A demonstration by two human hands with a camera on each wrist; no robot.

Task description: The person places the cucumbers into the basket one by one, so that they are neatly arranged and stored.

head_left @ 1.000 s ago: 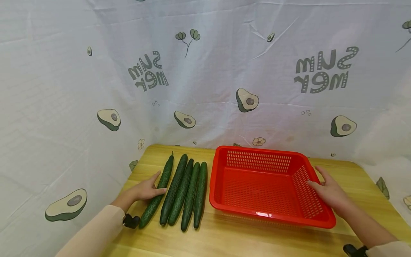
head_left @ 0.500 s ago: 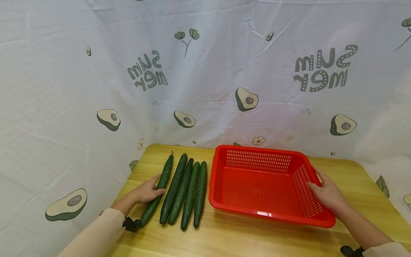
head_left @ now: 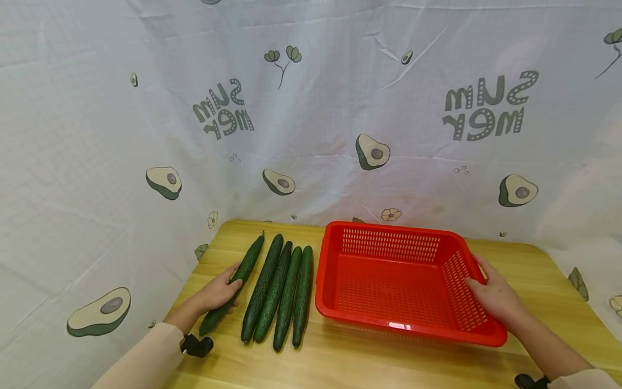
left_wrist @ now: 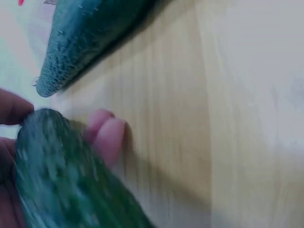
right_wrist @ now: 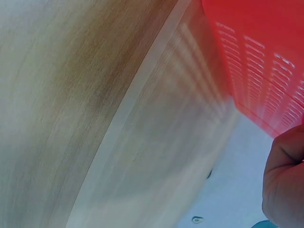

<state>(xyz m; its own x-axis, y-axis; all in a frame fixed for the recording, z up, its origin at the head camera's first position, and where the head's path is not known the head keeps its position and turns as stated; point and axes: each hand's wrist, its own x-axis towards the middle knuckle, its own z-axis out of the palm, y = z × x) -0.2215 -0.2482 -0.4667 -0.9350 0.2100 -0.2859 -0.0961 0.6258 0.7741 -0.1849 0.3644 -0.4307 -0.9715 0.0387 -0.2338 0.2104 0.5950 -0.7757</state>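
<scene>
Left hand point(head_left: 220, 292) now gripping a cucumber point(head_left: 248, 263), near end swung toward the table's point(head_left: 340, 364) left edge, right hand point(head_left: 497, 293) still gripping the basket point(head_left: 389, 322)

White-grey cloth point(head_left: 316, 119) hangs behind the table and along its left and right sides, lightly creased, printed with avocado halves point(head_left: 373, 152), small cream flowers point(head_left: 391, 214), a green two-headed sprig point(head_left: 283, 66) and grey "summer" lettering point(head_left: 489, 105) that reads mirror-reversed. Table point(head_left: 369, 371): yellowish wood-grain top banded paler and darker, far corners rounded, rear edge close against the cloth. Light: bright and diffuse, soft shadows on the wood, pale glare washing out part of the tabletop in the left wrist view
</scene>
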